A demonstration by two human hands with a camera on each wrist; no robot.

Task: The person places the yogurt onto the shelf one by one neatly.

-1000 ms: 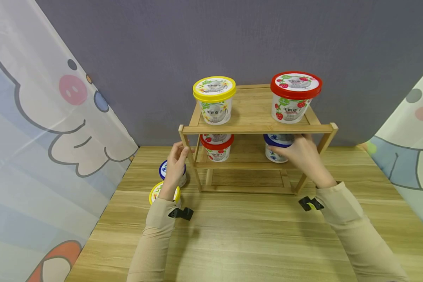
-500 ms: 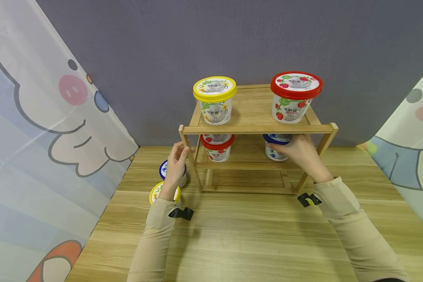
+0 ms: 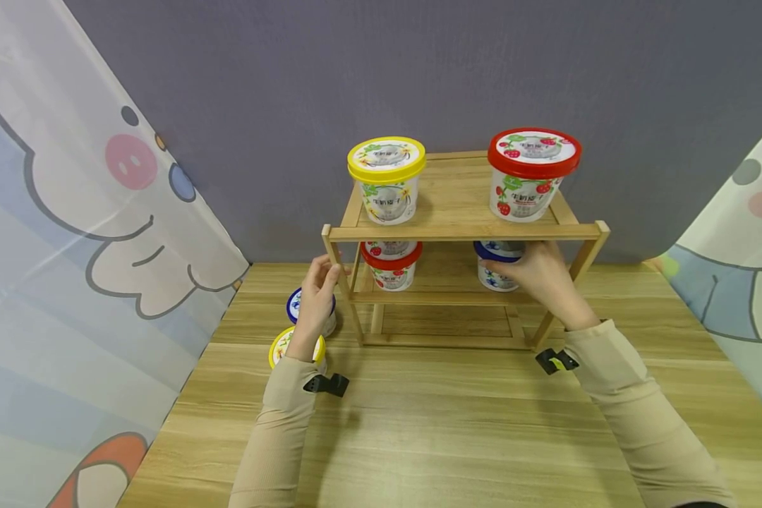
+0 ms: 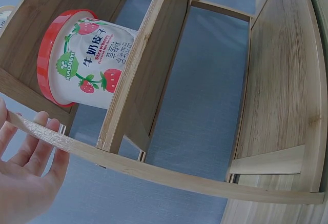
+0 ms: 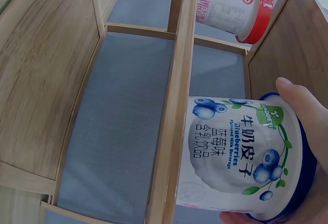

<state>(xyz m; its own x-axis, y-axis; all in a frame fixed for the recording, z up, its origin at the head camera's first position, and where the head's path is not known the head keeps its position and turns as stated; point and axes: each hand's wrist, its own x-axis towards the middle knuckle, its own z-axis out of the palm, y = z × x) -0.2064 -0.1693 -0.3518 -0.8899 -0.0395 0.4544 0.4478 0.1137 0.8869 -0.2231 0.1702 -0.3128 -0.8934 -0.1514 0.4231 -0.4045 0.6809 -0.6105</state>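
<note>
A three-tier wooden rack (image 3: 460, 233) stands on the table. My right hand (image 3: 544, 283) holds a blue-lidded blueberry milk tub (image 3: 497, 279) on the right of the middle shelf. In the right wrist view, the thumb and a finger of that hand straddle the tub's lid (image 5: 307, 170). At the rack's left side, my left hand (image 3: 317, 291) grips the front post (image 4: 77, 144), fingers bent behind the wood. A red-lidded strawberry tub (image 3: 394, 276) sits on the middle shelf near that post; the upper board partly hides it.
On the top shelf stand a yellow-lidded tub (image 3: 389, 201) at left and a red-lidded strawberry tub (image 3: 523, 194) at right. Left of the rack, a blue-lidded tub (image 3: 294, 305) and a yellow-lidded tub (image 3: 281, 344) stand on the table (image 3: 432, 423), partly behind my left arm.
My right hand has shifted slightly left, and the blueberry tub's label has turned a little. The left hand stays on the post.
</note>
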